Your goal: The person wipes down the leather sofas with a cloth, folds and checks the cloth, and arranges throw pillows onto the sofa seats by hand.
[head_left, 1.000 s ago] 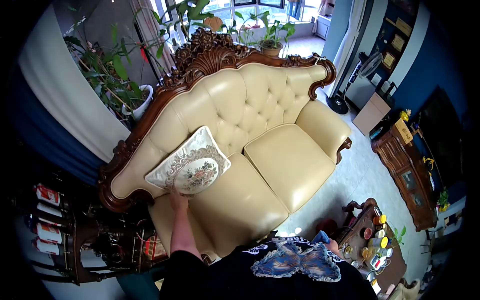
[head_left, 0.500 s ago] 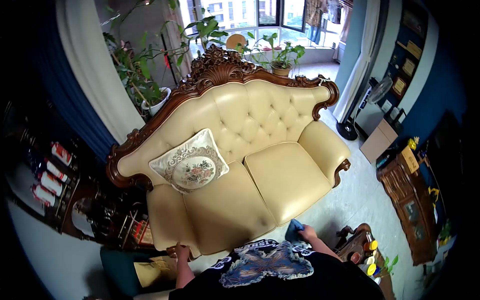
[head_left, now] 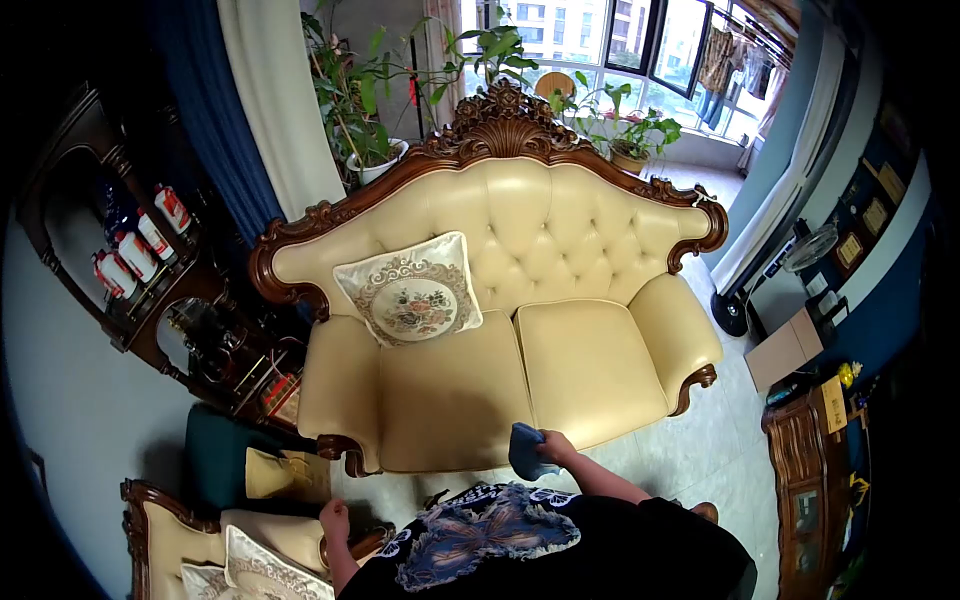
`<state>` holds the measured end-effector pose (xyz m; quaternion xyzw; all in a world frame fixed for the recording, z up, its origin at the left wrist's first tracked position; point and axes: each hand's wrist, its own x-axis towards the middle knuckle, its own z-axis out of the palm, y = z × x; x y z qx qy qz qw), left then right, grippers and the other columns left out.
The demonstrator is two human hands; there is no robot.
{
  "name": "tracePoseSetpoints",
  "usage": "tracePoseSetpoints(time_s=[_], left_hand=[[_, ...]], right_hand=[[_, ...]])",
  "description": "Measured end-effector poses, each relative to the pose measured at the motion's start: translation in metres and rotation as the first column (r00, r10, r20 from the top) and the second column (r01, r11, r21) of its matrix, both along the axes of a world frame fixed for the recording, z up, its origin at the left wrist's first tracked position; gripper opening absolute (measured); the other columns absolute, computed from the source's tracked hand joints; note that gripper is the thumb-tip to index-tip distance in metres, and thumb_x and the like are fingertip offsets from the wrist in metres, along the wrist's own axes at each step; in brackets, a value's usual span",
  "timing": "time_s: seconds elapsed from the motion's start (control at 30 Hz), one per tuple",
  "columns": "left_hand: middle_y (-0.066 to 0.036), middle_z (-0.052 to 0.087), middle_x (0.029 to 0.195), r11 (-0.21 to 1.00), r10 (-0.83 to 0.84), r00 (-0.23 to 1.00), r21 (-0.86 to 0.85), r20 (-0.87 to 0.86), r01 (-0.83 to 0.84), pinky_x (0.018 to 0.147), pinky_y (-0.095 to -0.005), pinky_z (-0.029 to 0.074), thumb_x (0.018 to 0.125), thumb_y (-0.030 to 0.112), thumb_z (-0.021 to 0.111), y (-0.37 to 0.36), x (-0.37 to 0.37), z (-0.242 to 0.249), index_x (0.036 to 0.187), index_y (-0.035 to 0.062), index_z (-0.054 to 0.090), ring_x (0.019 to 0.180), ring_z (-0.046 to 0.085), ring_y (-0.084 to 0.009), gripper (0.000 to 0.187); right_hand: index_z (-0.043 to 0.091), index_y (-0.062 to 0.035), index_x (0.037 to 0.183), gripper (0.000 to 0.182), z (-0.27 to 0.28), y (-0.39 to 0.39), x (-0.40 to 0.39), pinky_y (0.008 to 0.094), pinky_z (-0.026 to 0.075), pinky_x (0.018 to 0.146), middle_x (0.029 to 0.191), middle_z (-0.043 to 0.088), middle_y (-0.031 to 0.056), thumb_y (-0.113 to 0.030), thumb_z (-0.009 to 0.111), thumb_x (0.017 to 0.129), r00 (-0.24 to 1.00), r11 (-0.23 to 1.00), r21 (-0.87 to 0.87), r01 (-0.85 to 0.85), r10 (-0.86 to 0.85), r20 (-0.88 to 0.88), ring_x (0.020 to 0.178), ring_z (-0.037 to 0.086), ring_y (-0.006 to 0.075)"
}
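Observation:
My right hand (head_left: pixel 556 448) is closed around a blue cloth (head_left: pixel 530 455), which hangs at the front edge of a cream leather sofa (head_left: pixel 600 340). Low on the left, my left hand (head_left: pixel 336 520) has its fingers curled in, with nothing visible in them. It is apart from the sofa, near a yellow paper bag (head_left: pixel 275 475). Leaning on the left part of the sofa's tufted backrest is a cushion (head_left: pixel 420 300) with a floral pattern. Carved dark wood (head_left: pixel 515 125) frames the sofa.
A second cream sofa (head_left: pixel 165 525) with cushions lies at the lower left. Beside it is a dark green seat (head_left: pixel 215 440). Dark shelves (head_left: pixel 140 320) hold several bottles. Potted plants (head_left: pixel 375 160) stand behind the sofa; a fan (head_left: pixel 808 248) and carved cabinet (head_left: pixel 805 450) are on the right.
The view has shifted, bringing the second sofa into sight. My left hand has left the sofa's front left armrest. My right hand still holds the cloth, now closer to the seat edge.

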<state>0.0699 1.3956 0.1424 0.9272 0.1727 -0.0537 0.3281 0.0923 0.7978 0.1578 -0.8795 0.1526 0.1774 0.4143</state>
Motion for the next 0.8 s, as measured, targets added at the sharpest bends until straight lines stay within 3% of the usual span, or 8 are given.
tracePoseSetpoints(time_s=[0.3, 0.37, 0.47, 0.5, 0.57, 0.63, 0.67, 0.8], left_hand=[[-0.019, 0.072, 0.092, 1.0, -0.001, 0.977, 0.017, 0.212, -0.003, 0.077, -0.0425, 0.056, 0.091, 0.011, 0.064, 0.013, -0.024, 0.007, 0.104, 0.0039, 0.07, 0.084, 0.07, -0.0336, 0.017], [-0.02, 0.071, 0.095, 0.995, 0.034, 0.967, -0.101, 0.252, -0.008, 0.079, -0.0442, 0.055, 0.094, 0.016, 0.061, 0.019, -0.025, 0.0, 0.107, 0.0033, 0.068, 0.088, 0.069, -0.0366, 0.019], [-0.02, 0.07, 0.092, 0.987, 0.123, 0.947, -0.134, 0.296, -0.087, 0.076, -0.0441, 0.054, 0.092, 0.014, 0.061, 0.024, -0.039, 0.025, 0.106, 0.0066, 0.069, 0.085, 0.068, -0.0371, 0.017], [-0.017, 0.07, 0.094, 0.996, 0.082, 0.956, 0.012, 0.281, -0.089, 0.075, -0.0366, 0.055, 0.091, 0.01, 0.065, 0.028, -0.045, 0.033, 0.111, 0.0059, 0.069, 0.082, 0.068, -0.0286, 0.021], [-0.016, 0.071, 0.095, 0.98, 0.189, 0.931, -0.111, 0.313, -0.162, 0.076, -0.0357, 0.055, 0.091, 0.01, 0.064, 0.039, -0.064, 0.033, 0.11, 0.0055, 0.069, 0.083, 0.069, -0.0283, 0.02], [-0.015, 0.071, 0.096, 0.951, 0.282, 0.935, -0.19, 0.216, -0.243, 0.077, -0.0354, 0.056, 0.091, 0.01, 0.064, 0.052, -0.085, 0.029, 0.11, 0.0048, 0.069, 0.085, 0.07, -0.0273, 0.02], [-0.016, 0.072, 0.094, 0.944, 0.307, 0.933, -0.183, 0.187, -0.273, 0.078, -0.0372, 0.056, 0.091, 0.01, 0.061, 0.061, -0.098, 0.024, 0.109, 0.0047, 0.069, 0.086, 0.07, -0.0295, 0.02], [-0.017, 0.071, 0.098, 0.905, 0.424, 0.894, -0.096, 0.144, -0.414, 0.082, -0.0414, 0.055, 0.088, 0.012, 0.06, 0.095, -0.149, 0.007, 0.109, 0.0065, 0.069, 0.091, 0.069, -0.0335, 0.023]], right_hand=[[0.07, -0.0065, 0.113, 0.041, 0.011, 0.034, 0.025, 0.0425, 0.054, 0.083, 0.097, 0.073, 0.0185, -0.026, 0.071, 0.078, 0.995, 0.993, -0.066, -0.096, 0.098, 0.019, 0.089, 0.071, 0.0329], [0.07, -0.0041, 0.11, 0.038, 0.013, 0.042, 0.032, 0.0412, 0.055, 0.077, 0.091, 0.074, 0.0162, -0.025, 0.072, 0.079, 0.99, 0.985, -0.115, -0.128, 0.133, 0.037, 0.082, 0.071, 0.0296], [0.069, -0.0021, 0.107, 0.037, -0.02, 0.045, 0.037, 0.0431, 0.053, 0.075, 0.086, 0.071, 0.02, -0.024, 0.07, 0.077, 0.99, 0.991, -0.013, -0.134, 0.134, 0.037, 0.079, 0.07, 0.0311], [0.068, -0.0011, 0.106, 0.037, -0.027, 0.047, 0.041, 0.0422, 0.053, 0.074, 0.084, 0.071, 0.019, -0.024, 0.07, 0.077, 0.988, 0.989, 0.027, -0.148, 0.147, 0.04, 0.077, 0.069, 0.0297], [0.067, 0.0004, 0.106, 0.036, -0.012, 0.064, 0.04, 0.0395, 0.052, 0.071, 0.083, 0.07, 0.0161, -0.023, 0.07, 0.078, 0.968, 0.97, -0.009, -0.242, 0.242, 0.07, 0.076, 0.066, 0.0252], [0.067, 0.0016, 0.108, 0.034, -0.006, 0.078, 0.047, 0.0391, 0.052, 0.071, 0.088, 0.072, 0.0134, -0.018, 0.071, 0.08, 0.948, 0.948, -0.03, -0.317, 0.316, -0.036, 0.079, 0.066, 0.0233], [0.066, 0.0033, 0.111, 0.034, 0.007, 0.098, 0.038, 0.0378, 0.052, 0.074, 0.096, 0.073, 0.0115, -0.013, 0.069, 0.081, 0.97, 0.965, 0.094, -0.243, 0.245, -0.009, 0.083, 0.066, 0.0232], [0.066, 0.0044, 0.114, 0.036, 0.027, 0.149, 0.042, 0.035, 0.053, 0.083, 0.103, 0.073, 0.013, -0.011, 0.068, 0.082, 0.92, 0.92, -0.007, -0.392, 0.391, -0.032, 0.09, 0.068, 0.0235]])
